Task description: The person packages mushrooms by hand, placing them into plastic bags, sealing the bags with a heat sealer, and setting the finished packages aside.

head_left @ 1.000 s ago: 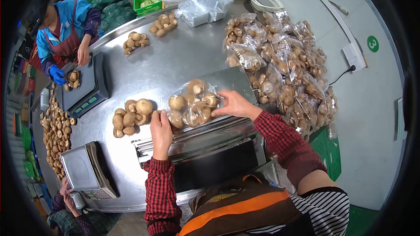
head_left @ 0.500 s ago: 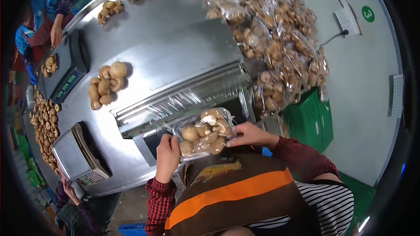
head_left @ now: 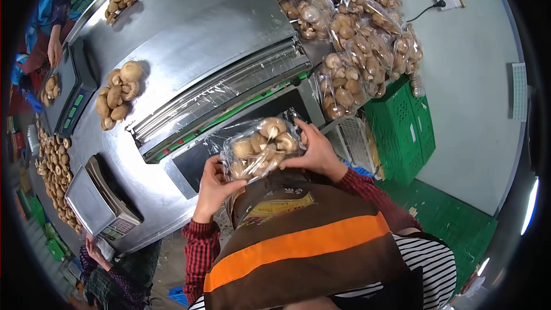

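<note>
Between my two hands is a clear film-wrapped pack of mushrooms (head_left: 264, 148), held in front of my apron. My left hand (head_left: 212, 188) grips its left end, thumb along the near edge. At the right end, my right hand (head_left: 317, 152) has its fingers and thumb closed round the film. Loose film stands out at the pack's left and far right corners. Just beyond lies the dark plate (head_left: 192, 171) of a film-wrapping machine (head_left: 221, 95), with its roll of clear film behind.
Wrapped mushroom packs (head_left: 361, 40) are heaped at the far right, above green crates (head_left: 399, 129). A loose mushroom pile (head_left: 119, 95) and a scale (head_left: 100, 198) are on the steel table (head_left: 166, 40). Co-workers' hands show at left, near another scale (head_left: 74, 89).
The pack has tilted, and my fingers have shifted at its ends, with the right hand now higher on the far corner. The machine's green front strip has come into view as the camera moved.
</note>
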`<move>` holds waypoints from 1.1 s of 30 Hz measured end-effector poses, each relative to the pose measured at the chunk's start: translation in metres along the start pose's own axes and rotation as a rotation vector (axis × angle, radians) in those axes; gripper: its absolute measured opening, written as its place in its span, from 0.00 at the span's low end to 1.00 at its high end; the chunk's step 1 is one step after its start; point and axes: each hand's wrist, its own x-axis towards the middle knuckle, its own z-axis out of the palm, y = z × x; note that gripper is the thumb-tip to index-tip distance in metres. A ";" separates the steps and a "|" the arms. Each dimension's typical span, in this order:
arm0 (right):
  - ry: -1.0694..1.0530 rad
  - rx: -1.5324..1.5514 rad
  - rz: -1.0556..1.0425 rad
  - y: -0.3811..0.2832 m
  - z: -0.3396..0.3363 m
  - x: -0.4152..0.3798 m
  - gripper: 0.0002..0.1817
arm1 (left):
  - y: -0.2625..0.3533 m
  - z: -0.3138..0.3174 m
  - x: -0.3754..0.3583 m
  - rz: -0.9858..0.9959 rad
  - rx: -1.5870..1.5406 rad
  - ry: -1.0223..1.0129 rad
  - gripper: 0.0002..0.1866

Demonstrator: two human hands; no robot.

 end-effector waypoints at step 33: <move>0.617 -0.160 -0.028 0.086 0.013 -0.030 0.15 | -0.024 0.019 0.051 0.462 0.694 0.529 0.12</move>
